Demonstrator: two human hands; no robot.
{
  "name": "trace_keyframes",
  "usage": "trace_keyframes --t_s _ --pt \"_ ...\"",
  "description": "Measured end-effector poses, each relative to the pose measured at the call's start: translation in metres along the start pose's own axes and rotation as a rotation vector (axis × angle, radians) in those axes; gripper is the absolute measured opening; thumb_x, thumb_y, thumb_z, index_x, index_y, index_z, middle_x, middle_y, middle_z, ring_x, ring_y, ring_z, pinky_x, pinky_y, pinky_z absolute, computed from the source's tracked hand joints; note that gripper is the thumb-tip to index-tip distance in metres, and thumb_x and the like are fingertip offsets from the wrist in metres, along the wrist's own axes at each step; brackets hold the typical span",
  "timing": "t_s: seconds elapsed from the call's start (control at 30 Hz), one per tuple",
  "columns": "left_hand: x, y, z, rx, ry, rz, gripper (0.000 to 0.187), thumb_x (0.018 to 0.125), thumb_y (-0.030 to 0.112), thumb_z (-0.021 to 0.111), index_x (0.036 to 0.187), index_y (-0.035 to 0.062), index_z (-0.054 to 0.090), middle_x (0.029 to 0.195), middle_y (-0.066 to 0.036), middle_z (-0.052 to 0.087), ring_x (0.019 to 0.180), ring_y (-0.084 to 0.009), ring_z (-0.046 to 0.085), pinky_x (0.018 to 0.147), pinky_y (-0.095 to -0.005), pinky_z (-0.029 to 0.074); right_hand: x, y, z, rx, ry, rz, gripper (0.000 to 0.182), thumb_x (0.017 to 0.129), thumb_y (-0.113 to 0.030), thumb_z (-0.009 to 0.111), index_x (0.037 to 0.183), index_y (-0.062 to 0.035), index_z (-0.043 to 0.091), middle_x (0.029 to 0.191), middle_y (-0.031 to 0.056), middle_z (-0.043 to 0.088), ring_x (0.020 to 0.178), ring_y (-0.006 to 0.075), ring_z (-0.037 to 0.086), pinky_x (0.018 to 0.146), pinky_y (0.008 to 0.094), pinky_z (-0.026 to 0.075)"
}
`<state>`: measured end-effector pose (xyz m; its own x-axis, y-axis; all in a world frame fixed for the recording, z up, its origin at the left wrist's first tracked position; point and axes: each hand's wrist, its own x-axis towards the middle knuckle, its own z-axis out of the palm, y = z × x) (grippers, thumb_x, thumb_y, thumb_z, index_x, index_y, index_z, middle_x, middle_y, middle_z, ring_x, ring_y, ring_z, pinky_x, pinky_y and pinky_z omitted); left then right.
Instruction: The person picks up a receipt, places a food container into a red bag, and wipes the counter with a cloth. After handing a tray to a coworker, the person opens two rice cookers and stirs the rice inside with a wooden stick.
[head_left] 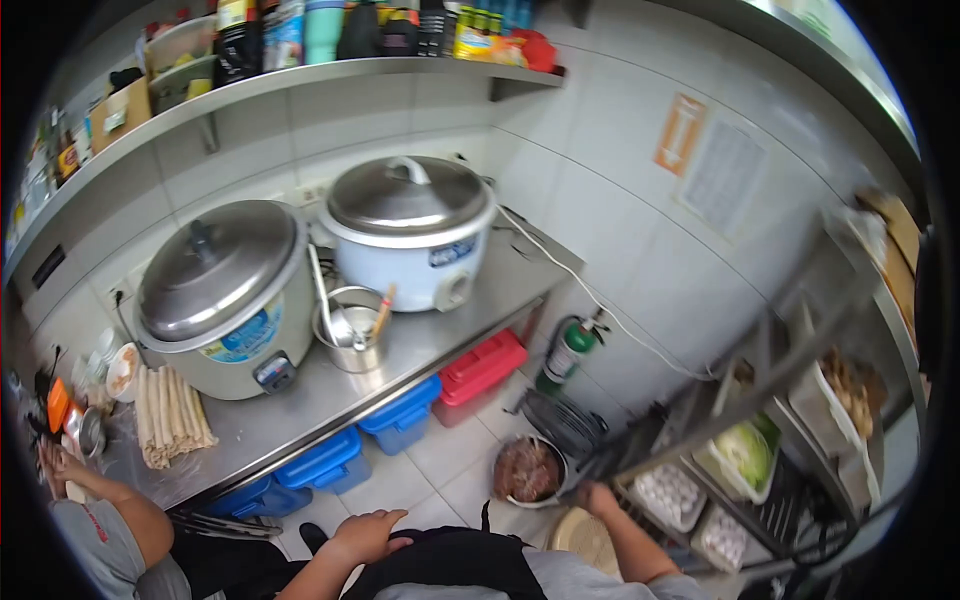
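My left hand [368, 537] is in front of my dark apron [450, 565], fingers stretched out and thumb apart, holding nothing. My right hand [598, 500] is low on the right with its fingers curled; whatever may be inside them is hidden. Just left of it, a pot [508, 478] with reddish-brown contents stands on the floor. Below the right hand is a round, pale, wooden-looking top [583, 540]. A dark mesh-like basket or cover [563, 418] lies behind the pot.
Two rice cookers [230, 345] [400, 245] and a metal pot of utensils [355, 355] stand on the steel counter [310, 400]. Stacked pale rolls [172, 415] lie near a co-worker's hands [62, 468]. Lidded bins [480, 375], a fire extinguisher [566, 352] and a vegetable rack [790, 400] surround the floor.
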<state>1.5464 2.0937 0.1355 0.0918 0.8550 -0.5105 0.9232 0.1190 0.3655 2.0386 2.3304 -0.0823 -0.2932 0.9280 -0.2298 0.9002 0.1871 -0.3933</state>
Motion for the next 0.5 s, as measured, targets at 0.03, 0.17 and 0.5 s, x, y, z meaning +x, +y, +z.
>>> trace_keyframes --t_s 0.03,0.17,0.5 --pt "0.008 -0.006 -0.008 -0.023 0.108 -0.026 0.063 0.089 0.054 0.056 0.137 0.0142 0.046 0.123 -0.016 0.059 0.111 -0.0332 0.06 0.093 -0.0468 0.047 0.052 -0.062 -0.05 0.014 0.179 -0.192 0.021 0.088 -0.024 0.059 0.092 -0.0042 0.067 0.089 0.0212 0.067 0.085 0.0398 0.065 0.073 0.0453 0.052" --pt "0.029 -0.036 -0.03 -0.1 0.289 -0.205 0.063 0.088 0.054 0.057 0.138 0.0167 0.046 0.129 -0.017 0.055 0.114 -0.0363 0.057 0.096 -0.047 0.046 0.212 -0.285 -0.189 0.169 0.319 -0.471 0.026 0.089 -0.023 0.067 0.076 -0.0025 0.059 0.062 0.0123 0.058 0.054 0.0199 0.052 0.053 0.0351 0.043" --pt "0.093 -0.148 -0.084 -0.127 0.544 -0.467 0.066 0.084 0.051 0.064 0.136 0.0135 0.049 0.146 -0.021 0.038 0.13 -0.0397 0.043 0.104 -0.0496 0.039 0.402 -0.611 -0.298 -0.185 0.51 -0.855 0.022 0.087 -0.02 0.064 0.103 -0.0055 0.064 0.104 0.0187 0.059 0.091 0.0379 0.063 0.081 0.0444 0.052"
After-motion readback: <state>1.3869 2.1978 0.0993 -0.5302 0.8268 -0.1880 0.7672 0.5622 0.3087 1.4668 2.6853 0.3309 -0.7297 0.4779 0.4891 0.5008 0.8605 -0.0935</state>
